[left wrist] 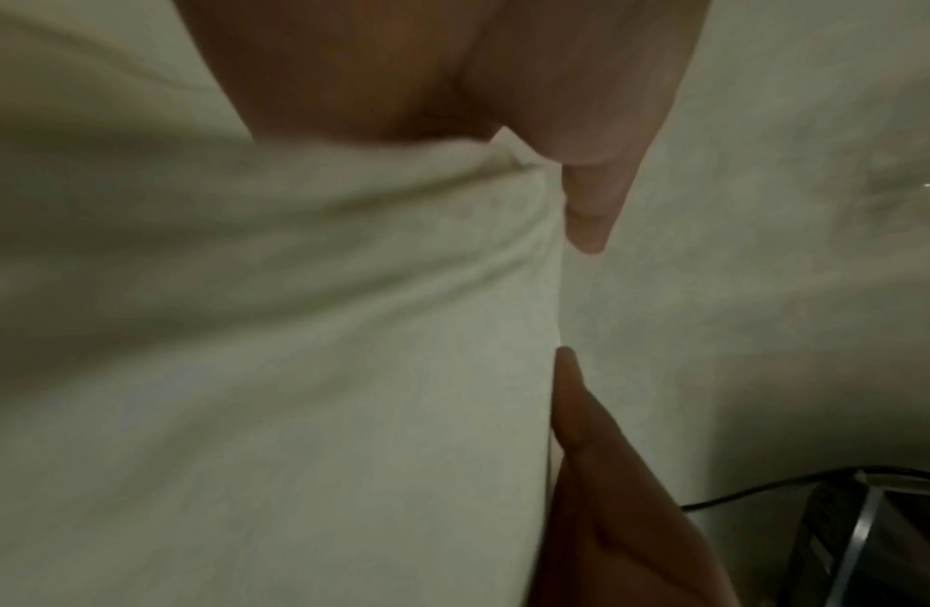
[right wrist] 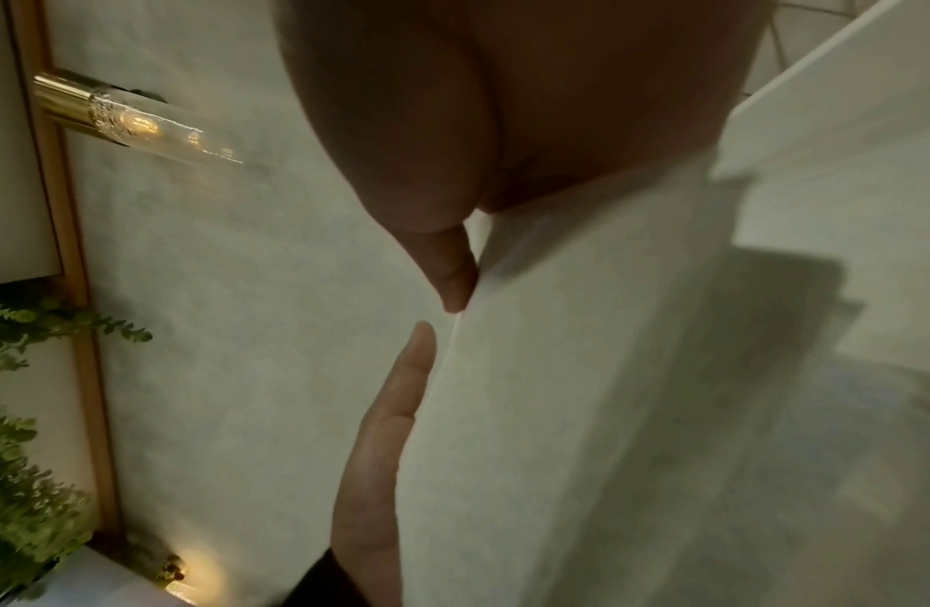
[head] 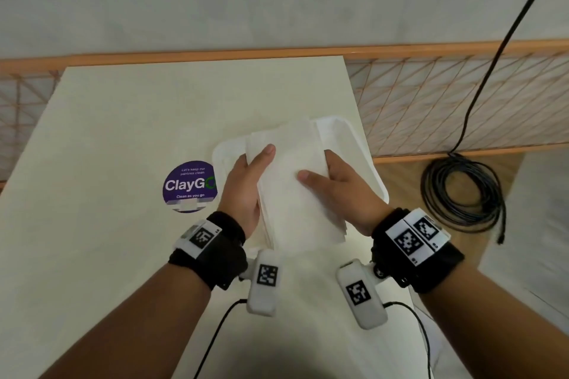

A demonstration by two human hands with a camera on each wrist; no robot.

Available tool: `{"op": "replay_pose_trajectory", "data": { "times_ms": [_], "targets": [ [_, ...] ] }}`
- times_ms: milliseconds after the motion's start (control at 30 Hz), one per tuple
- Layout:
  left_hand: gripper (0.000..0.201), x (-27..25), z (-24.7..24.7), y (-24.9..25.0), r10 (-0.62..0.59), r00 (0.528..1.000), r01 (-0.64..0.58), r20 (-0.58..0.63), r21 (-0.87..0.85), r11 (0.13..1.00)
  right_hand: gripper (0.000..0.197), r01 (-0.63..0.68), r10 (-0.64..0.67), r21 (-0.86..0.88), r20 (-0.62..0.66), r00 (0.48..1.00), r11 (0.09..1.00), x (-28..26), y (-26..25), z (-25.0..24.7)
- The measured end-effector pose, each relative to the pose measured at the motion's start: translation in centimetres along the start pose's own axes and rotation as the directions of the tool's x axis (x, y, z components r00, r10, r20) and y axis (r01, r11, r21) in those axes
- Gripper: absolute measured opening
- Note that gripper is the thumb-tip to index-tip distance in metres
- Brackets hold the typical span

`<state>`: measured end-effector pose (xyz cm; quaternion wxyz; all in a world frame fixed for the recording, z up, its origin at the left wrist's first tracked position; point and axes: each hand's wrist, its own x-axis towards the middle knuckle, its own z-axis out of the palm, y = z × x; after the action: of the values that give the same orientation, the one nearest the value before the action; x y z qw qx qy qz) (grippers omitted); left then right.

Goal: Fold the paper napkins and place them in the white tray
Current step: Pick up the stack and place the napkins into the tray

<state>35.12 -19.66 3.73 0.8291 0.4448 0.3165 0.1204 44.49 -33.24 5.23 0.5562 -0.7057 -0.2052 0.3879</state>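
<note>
napkin stack held up betw both hands, over the white tray. left hand grips its left edge, thumb on top; right hand grips right edge, thumb on top. claygo sticker just left of left hand; cable coil well right of right hand.

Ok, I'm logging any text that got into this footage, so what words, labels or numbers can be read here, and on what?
"Let's keep our pantries clean", small and soft, on the round purple sticker on the table.
"ClayG", its next letter hidden by the white tray, on the same sticker.
"Clean as you go", same sticker.
Black-and-white square code markers on the wristbands: patterns, with tiny characters beside them too small to read.
Wrist views: no text.
</note>
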Motion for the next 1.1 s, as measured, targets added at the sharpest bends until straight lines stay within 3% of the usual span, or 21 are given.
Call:
{"op": "replay_pose_trajectory", "data": {
  "times_ms": [67,200,367,467,533,700,933,1033,1100],
  "targets": [
    [0.043,0.2,0.5,0.1,0.001,1.000,-0.002,0.025,0.056,0.998,0.038,-0.025,0.025,0.014,0.033,0.999,1.000,0.0,0.2,-0.4],
    [0.046,0.6,2.6,-0.2,0.106,0.994,-0.097,-0.036,0.192,0.977,0.044,-0.048,0.049,-0.010,0.020,0.999,0.999,0.2,0.5,-1.0],
    [0.041,1.0,3.9,-0.3,0.149,0.985,-0.134,-0.085,0.166,0.977,0.035,-0.036,0.035,-0.011,-0.066,0.997,0.999,0.1,0.5,-2.7],
    [0.047,0.9,4.2,-1.0,0.070,0.996,-0.064,-0.054,0.110,0.992,0.029,0.013,-0.008,0.041,-0.119,0.993,0.999,0.0,0.6,-3.7],
    [0.052,0.6,4.4,-1.9,0.046,0.998,-0.038,-0.033,0.199,0.979,0.029,0.047,-0.038,0.060,-0.142,0.989,0.997,0.1,0.8,-4.2],
    [0.054,0.2,5.2,-3.4,0.121,0.993,-0.104,-0.011,0.445,0.890,0.031,0.076,-0.068,0.068,-0.109,0.992,0.995,0.3,1.1,-4.9],
    [0.050,0.2,5.1,-2.8,0.166,0.984,-0.175,0.062,0.497,0.850,0.008,0.103,-0.087,0.066,-0.214,0.973,0.992,0.9,0.2,-5.6],
    [0.053,0.9,4.7,-2.7,0.148,0.989,-0.133,0.009,0.498,0.857,0.022,0.028,-0.024,0.010,-0.238,0.971,1.000,1.8,0.1,-7.0],
    [0.054,1.6,4.4,-2.7,0.130,0.990,-0.087,-0.060,0.468,0.880,0.033,-0.061,0.014,-0.135,-0.323,0.946,0.989,2.5,1.1,-8.4]
  ]
}}
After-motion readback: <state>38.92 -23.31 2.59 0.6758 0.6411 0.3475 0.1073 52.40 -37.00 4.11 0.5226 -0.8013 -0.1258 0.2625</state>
